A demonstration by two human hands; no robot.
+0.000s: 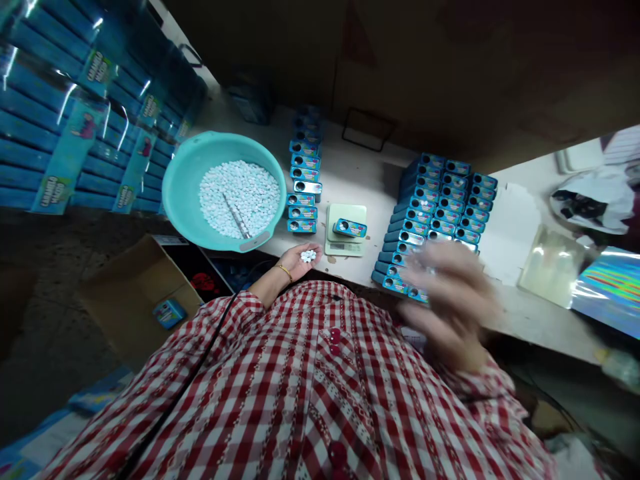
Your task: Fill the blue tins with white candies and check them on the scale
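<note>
Palm up, my left hand (298, 261) cups a small heap of white candies (308, 256) at the table's front edge. Just to its right, a pale digital scale (345, 249) carries one blue tin (351, 229) with candies showing at its opening. My right hand (447, 300) is smeared by motion above the near end of the right-hand rows of blue tins (419, 217); its fingers cannot be made out. Left of the scale, a column of tins (302, 213) runs away from me. A turquoise basin (175, 193) holds many white candies and a metal utensil (236, 215).
Wrapped stacks of blue boxes (55, 133) rise at the left. An open cardboard box (115, 293) with a blue pack inside stands below the table. A dark panel (425, 60) borders the back, and plastic sheets (547, 267) lie at the right. A wire frame (367, 130) sits behind the scale.
</note>
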